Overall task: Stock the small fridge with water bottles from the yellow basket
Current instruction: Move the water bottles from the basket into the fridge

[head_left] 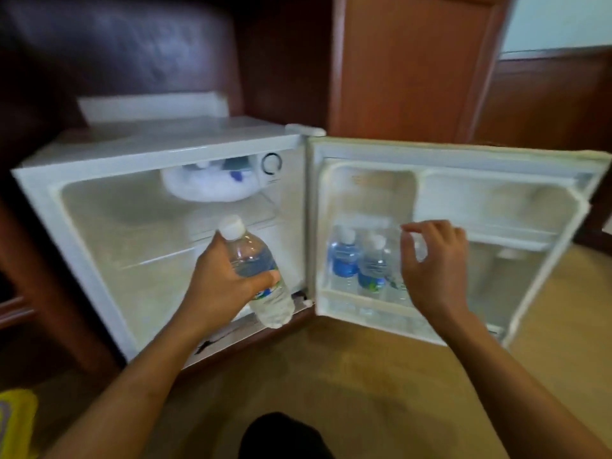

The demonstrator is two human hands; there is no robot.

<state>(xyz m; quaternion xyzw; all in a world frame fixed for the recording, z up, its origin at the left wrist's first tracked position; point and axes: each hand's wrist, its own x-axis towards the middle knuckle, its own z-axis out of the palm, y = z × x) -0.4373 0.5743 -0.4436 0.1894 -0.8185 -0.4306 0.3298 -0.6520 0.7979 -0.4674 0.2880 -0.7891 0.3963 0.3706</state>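
Basket [16,422] cropped at corner — right hand [433,260] half-hides a door bottle [395,281].

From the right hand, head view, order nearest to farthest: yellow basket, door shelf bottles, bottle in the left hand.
1. door shelf bottles, just left of the right hand.
2. bottle in the left hand, farther left, before the fridge opening.
3. yellow basket, far bottom-left corner.

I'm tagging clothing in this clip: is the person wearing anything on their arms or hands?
No. The left hand and right hand are bare: no gloves, rings, watch or bracelet show. No sleeve shows on either arm.
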